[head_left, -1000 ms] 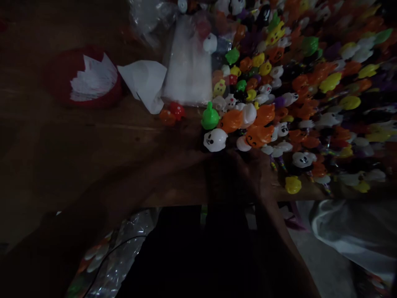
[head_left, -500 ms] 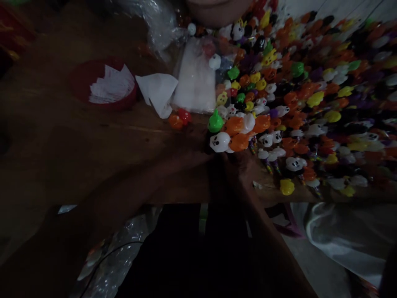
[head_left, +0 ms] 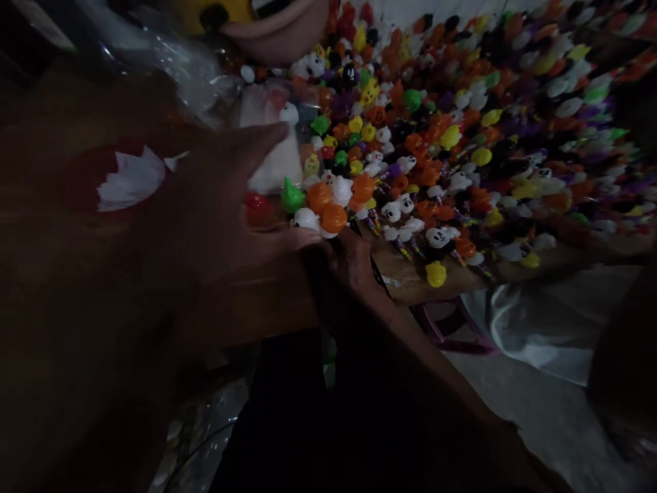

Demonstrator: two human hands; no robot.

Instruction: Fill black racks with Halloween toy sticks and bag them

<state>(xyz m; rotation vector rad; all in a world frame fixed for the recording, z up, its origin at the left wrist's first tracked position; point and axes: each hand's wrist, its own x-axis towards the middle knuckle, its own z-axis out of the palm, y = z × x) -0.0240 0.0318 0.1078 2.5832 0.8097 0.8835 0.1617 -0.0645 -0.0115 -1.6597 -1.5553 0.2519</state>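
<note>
A cluster of small plastic figure heads shows green, orange and white tops, among them a green head [head_left: 292, 196] and an orange head [head_left: 333, 218]. My right hand [head_left: 354, 257] is closed around the lower part of this bunch; the stems inside the grip are hidden. My left hand [head_left: 210, 212] is raised close to the camera, dark and blurred, its thumb and a finger spread apart. Its thumb tip reaches the white head [head_left: 306, 220] at the bunch's near side; whether it touches, I cannot tell. Behind the left hand's fingers lies a clear plastic bag [head_left: 277, 164].
Many similar figure toys [head_left: 452, 137] cover the table's right side, some with bead-filled stems. A red bowl [head_left: 85, 181] holds white paper slips [head_left: 131, 181]. Red round heads [head_left: 256, 205] lie by the bag. A pink basin [head_left: 282, 31] stands behind; a pink stool [head_left: 462, 329] is below.
My left hand has come off the bunch and risen, opening toward the left. My right hand still grips the bunch. The view has shifted to the right.
</note>
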